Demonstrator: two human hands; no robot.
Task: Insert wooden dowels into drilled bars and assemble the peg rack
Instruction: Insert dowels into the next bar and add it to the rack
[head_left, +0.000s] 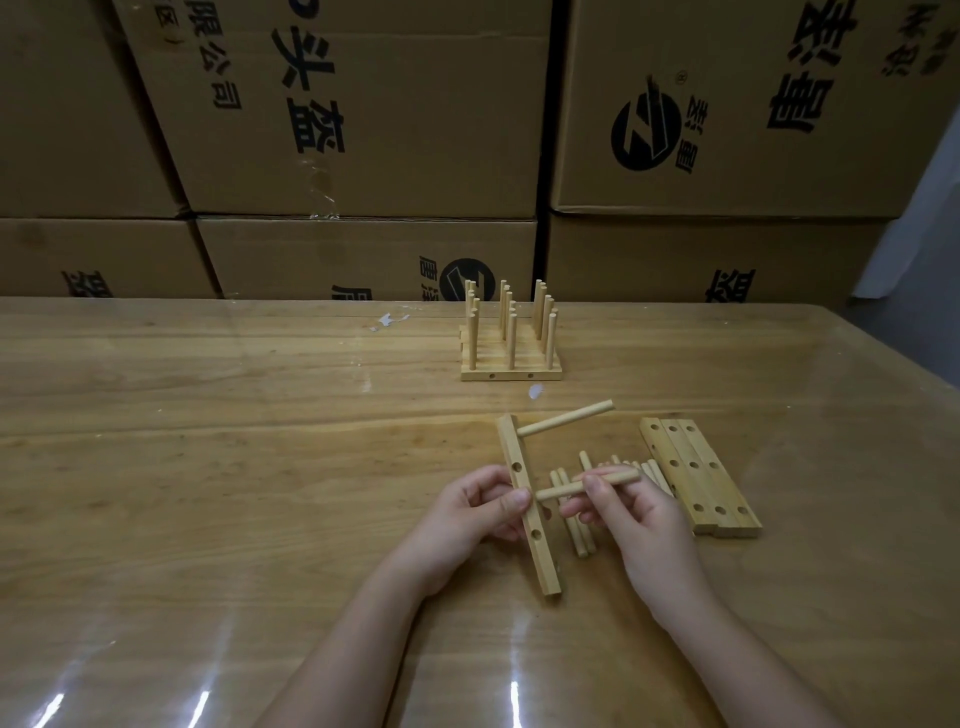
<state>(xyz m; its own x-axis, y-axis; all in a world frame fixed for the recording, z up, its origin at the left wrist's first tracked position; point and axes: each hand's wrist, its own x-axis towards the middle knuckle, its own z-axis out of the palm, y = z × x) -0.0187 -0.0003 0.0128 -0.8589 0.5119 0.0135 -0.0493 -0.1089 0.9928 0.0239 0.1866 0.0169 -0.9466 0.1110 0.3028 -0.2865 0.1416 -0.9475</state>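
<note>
Left hand (478, 514) grips the bar (543, 561); right hand (639, 519) pinches a dowel (563, 490) against it.

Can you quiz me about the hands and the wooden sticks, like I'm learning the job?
1. True or false: one stick already sits in the bar.
2. Which hand holds the second stick? A) left hand B) right hand
3. How many spare bars lie flat on the table?
Key: 1 true; 2 B; 3 three.
</note>
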